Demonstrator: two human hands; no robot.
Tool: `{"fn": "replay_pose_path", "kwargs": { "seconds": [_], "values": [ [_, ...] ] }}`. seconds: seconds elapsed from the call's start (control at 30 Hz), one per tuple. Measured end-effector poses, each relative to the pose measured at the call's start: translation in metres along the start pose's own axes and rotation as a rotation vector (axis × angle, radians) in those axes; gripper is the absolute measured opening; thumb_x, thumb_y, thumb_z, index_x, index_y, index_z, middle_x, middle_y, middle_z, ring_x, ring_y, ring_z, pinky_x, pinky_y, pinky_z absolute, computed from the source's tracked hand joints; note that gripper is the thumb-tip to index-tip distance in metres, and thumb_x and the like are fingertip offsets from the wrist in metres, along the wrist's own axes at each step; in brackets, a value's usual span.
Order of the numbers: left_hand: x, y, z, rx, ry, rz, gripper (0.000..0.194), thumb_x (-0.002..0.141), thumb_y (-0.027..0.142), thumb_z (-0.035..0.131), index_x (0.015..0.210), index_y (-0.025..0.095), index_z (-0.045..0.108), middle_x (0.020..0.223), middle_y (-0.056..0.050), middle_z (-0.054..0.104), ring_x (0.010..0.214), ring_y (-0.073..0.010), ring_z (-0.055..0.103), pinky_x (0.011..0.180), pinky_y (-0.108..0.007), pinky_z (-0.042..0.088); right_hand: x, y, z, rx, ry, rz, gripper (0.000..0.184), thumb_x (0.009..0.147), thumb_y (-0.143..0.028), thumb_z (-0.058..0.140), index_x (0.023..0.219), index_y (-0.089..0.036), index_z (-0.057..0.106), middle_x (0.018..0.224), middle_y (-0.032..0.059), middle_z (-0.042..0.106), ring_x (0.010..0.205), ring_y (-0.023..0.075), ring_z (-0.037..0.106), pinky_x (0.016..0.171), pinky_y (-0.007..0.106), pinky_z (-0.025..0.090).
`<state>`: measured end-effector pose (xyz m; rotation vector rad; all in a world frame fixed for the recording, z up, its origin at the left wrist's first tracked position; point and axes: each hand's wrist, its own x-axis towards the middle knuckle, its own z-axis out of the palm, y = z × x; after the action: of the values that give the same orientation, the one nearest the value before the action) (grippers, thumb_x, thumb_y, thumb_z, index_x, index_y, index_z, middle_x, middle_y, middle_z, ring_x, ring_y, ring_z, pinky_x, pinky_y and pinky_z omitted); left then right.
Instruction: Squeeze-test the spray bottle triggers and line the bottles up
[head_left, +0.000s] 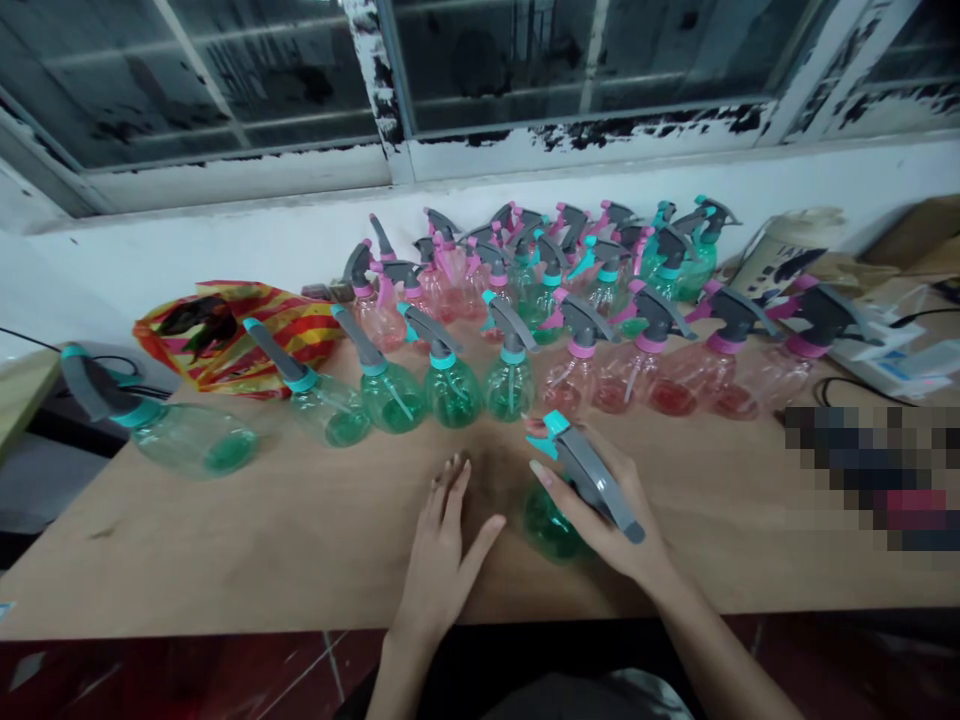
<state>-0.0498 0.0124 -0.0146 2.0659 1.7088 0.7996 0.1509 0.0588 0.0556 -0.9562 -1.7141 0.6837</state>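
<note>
My right hand (615, 500) is wrapped round the neck of a green spray bottle (551, 525) with a grey and turquoise trigger head, standing near the table's front edge. To its left, my left hand (446, 545) rests on the wooden table (300, 550) with fingers stretched out, holding nothing. Beyond my hands runs a front row of spray bottles. Green ones, such as the green bottle (454, 395), are on the left, and pink ones, such as the pink bottle (675, 385), on the right. One more green bottle (191, 440) stands at the far left.
Several more pink and green spray bottles (450, 285) crowd behind the front row, against the wall. A striped red and yellow plastic bag (262, 325) lies at the back left. At the right are a printed cup (784, 255), a white power strip (892, 355) and a black cable.
</note>
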Motion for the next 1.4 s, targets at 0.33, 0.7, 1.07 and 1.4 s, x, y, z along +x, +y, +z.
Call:
{"fn": "replay_pose_path", "kwargs": {
  "seconds": [0.33,0.7,1.07,1.4],
  "values": [
    [0.0,-0.011,0.011,0.249,0.056,0.121,0.065,0.098,0.038,0.049,0.153,0.02,0.019,0.154,-0.016,0.038,0.144,-0.0294,0.031,0.115,-0.055,0.029,0.003,0.0,0.005,-0.054,0.031,0.025,0.023,0.086,-0.024,0.064,0.109,-0.025,0.062,0.106,0.0055,0.072,0.102,0.0239,0.069,0.086,0.037,0.055],
    [0.0,-0.011,0.011,0.234,0.063,0.13,0.066,0.098,0.036,0.049,0.153,0.022,0.016,0.154,-0.017,0.037,0.143,-0.0308,0.033,0.114,-0.056,0.03,0.007,0.0,0.013,-0.072,0.043,0.079,0.009,0.088,-0.033,0.062,0.084,-0.025,0.064,0.078,0.0004,0.072,0.072,0.0192,0.072,0.072,0.033,0.058],
    [0.001,-0.012,0.014,0.25,0.094,0.144,0.058,0.097,0.038,0.049,0.148,0.017,0.029,0.151,-0.019,0.042,0.142,-0.032,0.035,0.113,-0.057,0.031,0.002,0.005,0.011,-0.008,-0.031,0.084,0.032,0.084,-0.031,0.066,0.115,-0.027,0.061,0.109,0.0054,0.072,0.109,0.0246,0.067,0.094,0.039,0.054],
    [0.0,-0.012,0.013,0.195,0.073,0.123,0.057,0.098,0.037,0.049,0.149,0.022,0.028,0.154,-0.016,0.038,0.144,-0.0296,0.032,0.114,-0.055,0.031,0.0,0.007,0.011,0.023,-0.04,0.111,0.034,0.086,-0.031,0.066,0.119,-0.028,0.059,0.111,0.0063,0.07,0.112,0.0262,0.065,0.096,0.044,0.052]
  ]
}}
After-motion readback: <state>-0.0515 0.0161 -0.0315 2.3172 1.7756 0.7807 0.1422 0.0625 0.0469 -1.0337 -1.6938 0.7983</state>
